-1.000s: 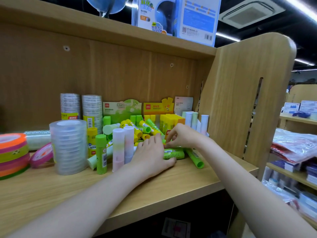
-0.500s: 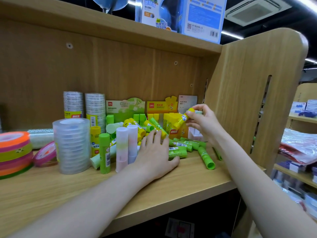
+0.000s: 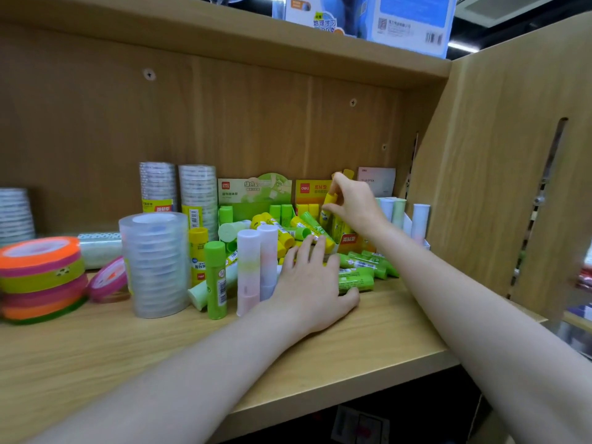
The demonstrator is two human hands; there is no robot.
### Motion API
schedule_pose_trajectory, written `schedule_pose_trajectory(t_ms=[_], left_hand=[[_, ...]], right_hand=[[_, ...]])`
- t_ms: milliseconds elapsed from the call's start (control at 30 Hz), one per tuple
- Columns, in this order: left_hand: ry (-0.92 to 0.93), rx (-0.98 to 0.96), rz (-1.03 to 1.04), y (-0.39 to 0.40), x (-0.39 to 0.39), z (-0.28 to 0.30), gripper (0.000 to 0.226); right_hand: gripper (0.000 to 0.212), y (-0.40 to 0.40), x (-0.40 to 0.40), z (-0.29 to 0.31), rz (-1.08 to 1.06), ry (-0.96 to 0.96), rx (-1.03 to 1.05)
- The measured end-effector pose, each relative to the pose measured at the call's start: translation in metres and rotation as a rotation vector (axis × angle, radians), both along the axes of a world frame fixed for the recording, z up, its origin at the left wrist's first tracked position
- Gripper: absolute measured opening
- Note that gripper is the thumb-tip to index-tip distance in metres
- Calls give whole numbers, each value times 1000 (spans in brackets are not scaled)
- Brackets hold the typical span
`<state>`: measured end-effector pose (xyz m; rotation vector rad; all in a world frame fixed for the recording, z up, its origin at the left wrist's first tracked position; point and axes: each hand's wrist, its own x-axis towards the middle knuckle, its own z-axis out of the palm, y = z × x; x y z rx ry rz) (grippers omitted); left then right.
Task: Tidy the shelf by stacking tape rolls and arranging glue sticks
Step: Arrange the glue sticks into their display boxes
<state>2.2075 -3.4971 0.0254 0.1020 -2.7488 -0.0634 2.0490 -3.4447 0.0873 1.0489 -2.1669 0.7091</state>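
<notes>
Slotting glue sticks into their display box is the step in hand, by my reading. The right hand (image 3: 354,203) pinches a small yellow-capped glue stick (image 3: 329,205) over the yellow cardboard display box (image 3: 349,240) at the back of the wooden shelf (image 3: 368,344); its long axis stands nearly upright, cap upward. The left hand (image 3: 312,288) lies flat, fingers relaxed, touching the loose green glue sticks (image 3: 358,277). Next it likely needs lowering straight down into a free slot.

Bare shelf front (image 3: 368,341) open for passage; glue stick pile (image 3: 282,232) and tape stack (image 3: 157,264) block rear.
</notes>
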Motion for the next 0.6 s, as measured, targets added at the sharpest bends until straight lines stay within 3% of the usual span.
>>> schedule_pose_trajectory(t_ms=[200, 400, 467, 533, 600], left_hand=[[-7, -4, 8, 0, 0, 0, 60], [-11, 0, 12, 1, 0, 0, 59], [-19, 5, 12, 1, 1, 0, 58], [-20, 5, 15, 0, 0, 0, 58], [-21, 4, 19, 1, 0, 0, 58]], right_hand=[[18, -11, -4, -2, -198, 30, 151], [35, -10, -2, 1, -197, -13, 284], [36, -4, -2, 2, -130, -12, 237], [35, 2, 3, 6, 66, 13, 109], [36, 2, 13, 10, 233, -5, 162]])
